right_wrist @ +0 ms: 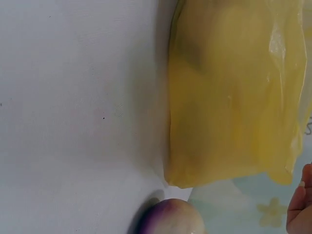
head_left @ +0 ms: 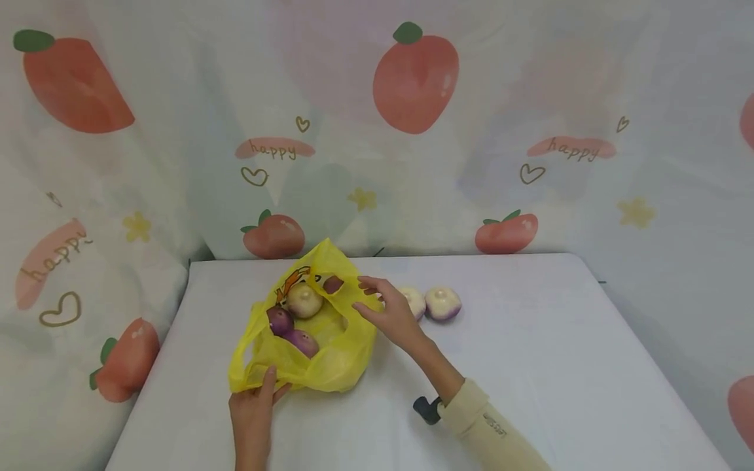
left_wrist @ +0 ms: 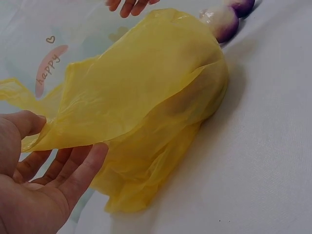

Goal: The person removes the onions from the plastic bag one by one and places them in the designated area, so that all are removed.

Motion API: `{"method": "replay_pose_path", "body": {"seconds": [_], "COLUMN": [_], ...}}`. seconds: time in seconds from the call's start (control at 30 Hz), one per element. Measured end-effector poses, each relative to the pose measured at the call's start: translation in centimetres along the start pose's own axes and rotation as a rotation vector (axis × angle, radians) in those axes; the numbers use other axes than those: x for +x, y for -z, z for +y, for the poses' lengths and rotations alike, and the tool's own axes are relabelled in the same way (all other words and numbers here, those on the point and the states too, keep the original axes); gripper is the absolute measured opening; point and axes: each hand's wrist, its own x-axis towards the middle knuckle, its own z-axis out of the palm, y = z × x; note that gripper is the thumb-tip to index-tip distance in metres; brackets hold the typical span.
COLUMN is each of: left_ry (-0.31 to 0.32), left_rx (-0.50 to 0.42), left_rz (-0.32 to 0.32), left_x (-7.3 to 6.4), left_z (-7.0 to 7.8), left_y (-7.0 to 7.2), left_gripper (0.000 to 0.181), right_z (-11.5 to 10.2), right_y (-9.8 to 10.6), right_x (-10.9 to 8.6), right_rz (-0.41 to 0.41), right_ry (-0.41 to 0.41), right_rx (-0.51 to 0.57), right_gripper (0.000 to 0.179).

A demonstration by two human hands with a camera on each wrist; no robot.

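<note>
A yellow plastic bag lies with its mouth spread, holding a white turnip, two purple round vegetables and a dark reddish one. My left hand pinches the bag's near rim, thumb over the plastic and fingers beneath; the left wrist view shows this grip on the bag. At the bag's right rim, my right hand has its fingers spread and holds nothing. Just beyond that hand sit two white-and-purple turnips, one partly covered by it.
Everything stands on a white table whose back edge meets a fruit-printed cloth. A dark device sticks out at the right wrist, beside a cream sleeve.
</note>
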Motion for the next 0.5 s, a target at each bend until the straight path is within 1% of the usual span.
{"method": "replay_pose_path", "body": {"seconds": [0.1,0.17,0.23,0.33,0.43,0.5], "left_ry": [-0.019,-0.017,0.000,0.017,0.014,0.009], "left_rx": [-0.030,-0.018,0.003,0.020,0.007,-0.007], "left_rz": [-0.006,0.005,0.012,0.023,0.026,0.027], "left_x": [0.1,0.4,0.5,0.7,0.6,0.6], "left_z": [-0.1,-0.6,-1.1,-1.6,-1.7,-1.6], "left_y": [0.0,-0.1,-0.1,-0.1,0.0,0.1], "left_gripper": [0.075,0.075,0.073,0.065,0.060,0.059], "right_z": [-0.2,-0.3,-0.4,-0.7,-1.2,-1.6], "right_y": [-0.2,-0.3,-0.5,-1.0,-1.6,-2.1], "right_x": [0.2,0.3,0.3,0.4,0.6,0.8], "right_rz": [0.022,0.016,-0.011,-0.069,-0.130,-0.169], "right_ry": [0.020,0.030,0.035,0.040,0.032,0.010], "right_rx": [-0.024,-0.018,-0.010,0.010,0.018,-0.006], "right_gripper": [0.045,0.045,0.046,0.048,0.051,0.053]}}
